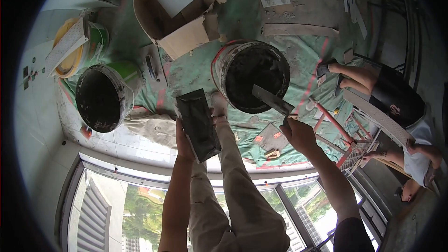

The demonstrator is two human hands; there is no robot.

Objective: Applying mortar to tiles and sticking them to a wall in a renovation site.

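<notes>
My left hand (184,143) is closed on the edge of a flat rectangular tile (199,125), its upper face covered in dark grey mortar. The tile hangs in front of my legs. My right hand (301,136) grips the handle of a trowel (273,100) with a long, flat, smeared blade. The blade's tip reaches over the near right part of a large bucket (218,72). Dark wet mortar (256,67) lies inside that bucket. Whether the blade touches the mortar, I cannot tell.
A second bucket (130,86), dark inside, stands at left near a yellow-lidded one (70,58). Behind is an open cardboard box (179,42). Green sheeting (182,77) covers the floor. At right are a co-worker (396,95), a long board (378,116) and a red-framed stand (336,123).
</notes>
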